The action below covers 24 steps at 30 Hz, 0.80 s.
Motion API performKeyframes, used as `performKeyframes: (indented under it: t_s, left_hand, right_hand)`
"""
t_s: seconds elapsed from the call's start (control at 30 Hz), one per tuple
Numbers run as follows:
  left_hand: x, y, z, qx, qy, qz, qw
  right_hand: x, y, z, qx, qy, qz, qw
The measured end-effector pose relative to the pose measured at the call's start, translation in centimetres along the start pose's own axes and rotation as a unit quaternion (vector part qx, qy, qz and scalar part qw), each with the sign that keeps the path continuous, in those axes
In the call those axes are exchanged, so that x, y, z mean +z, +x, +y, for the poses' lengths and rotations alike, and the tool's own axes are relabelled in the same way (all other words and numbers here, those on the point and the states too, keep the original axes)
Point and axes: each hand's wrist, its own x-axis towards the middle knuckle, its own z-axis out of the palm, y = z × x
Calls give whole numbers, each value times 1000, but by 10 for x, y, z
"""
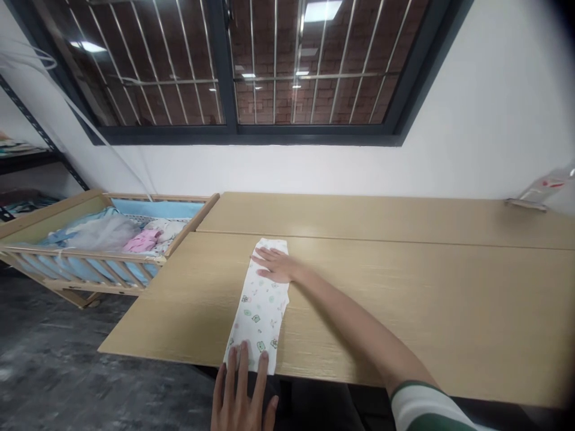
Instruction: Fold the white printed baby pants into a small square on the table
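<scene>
A narrow white garment (259, 308) with small green prints lies folded lengthwise on the wooden table (404, 299), running from the near edge toward the middle. My left hand (242, 392) rests flat on its near end, fingers stretched out at the table's front edge. My right hand (275, 265) lies flat, fingers spread, on the far end of the garment, the arm reaching across from the right.
A wooden baby crib (103, 239) with blue lining holds several pieces of clothing at the left, touching the table's corner. A small stand with a plastic-wrapped item (536, 193) sits at the far right. Barred window and white wall behind; dark floor at the left.
</scene>
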Motion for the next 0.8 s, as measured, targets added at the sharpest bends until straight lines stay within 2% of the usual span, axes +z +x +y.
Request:
performKeyframes:
  t_s: [0.13, 0.27, 0.53, 0.7, 0.8]
  left_hand:
    - [3, 0, 1, 7, 21, 11, 1000]
    - [7, 3, 7, 15, 35, 30, 999]
    - [22, 19, 30, 19, 25, 40, 999]
    - [12, 40, 48, 1, -25, 27, 999]
    - [-1, 52, 40, -12, -78, 20, 997]
  right_hand:
    - [-10, 14, 28, 41, -31, 9, 999]
    - [-16, 21, 44, 57, -48, 16, 997]
    - [-31, 7, 62, 49, -42, 31, 997]
    - [-46, -13, 53, 57, -59, 57, 995]
    - [-50, -35, 28, 54, -69, 103, 991]
